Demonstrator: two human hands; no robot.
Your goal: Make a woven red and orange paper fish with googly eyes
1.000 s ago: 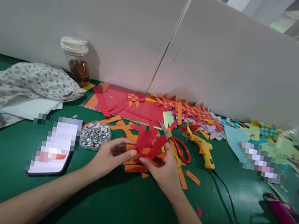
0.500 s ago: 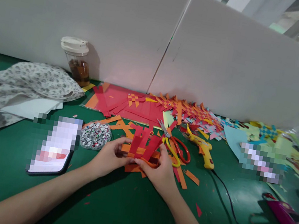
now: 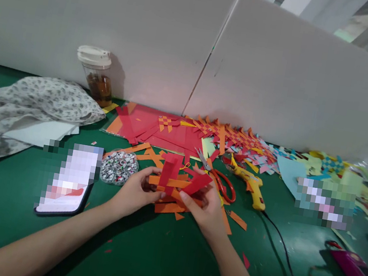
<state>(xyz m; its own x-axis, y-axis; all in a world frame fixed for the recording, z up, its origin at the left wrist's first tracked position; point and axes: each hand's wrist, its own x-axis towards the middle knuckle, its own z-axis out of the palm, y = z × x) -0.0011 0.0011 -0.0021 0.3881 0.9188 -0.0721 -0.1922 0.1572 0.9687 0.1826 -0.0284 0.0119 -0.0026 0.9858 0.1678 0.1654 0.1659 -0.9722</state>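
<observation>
Red and orange paper strips (image 3: 169, 178), partly woven through one another, are held up between my two hands. My left hand (image 3: 135, 192) pinches the left ends of the orange strips between thumb and fingers. On the other side, my right hand (image 3: 206, 210) grips the right part, its thumb on an orange strip beside a slanting red one. Some fingers are hidden behind the paper. Loose orange strips (image 3: 168, 208) lie on the table just under the hands. Scissors (image 3: 225, 186) with red and yellow handles rest close to my right hand.
On the green table (image 3: 135, 261) lie a phone (image 3: 68, 184), a round case of googly eyes (image 3: 119, 167), a yellow glue gun (image 3: 250, 184) with its cord, and a purple object (image 3: 354, 272). Behind are red paper sheets (image 3: 184, 138), woven paper fish (image 3: 233, 137) and a drink cup (image 3: 95, 76).
The right red strip has tilted over to the right, where it stood nearly upright before. My right hand has shifted slightly right; my left hand keeps its hold.
</observation>
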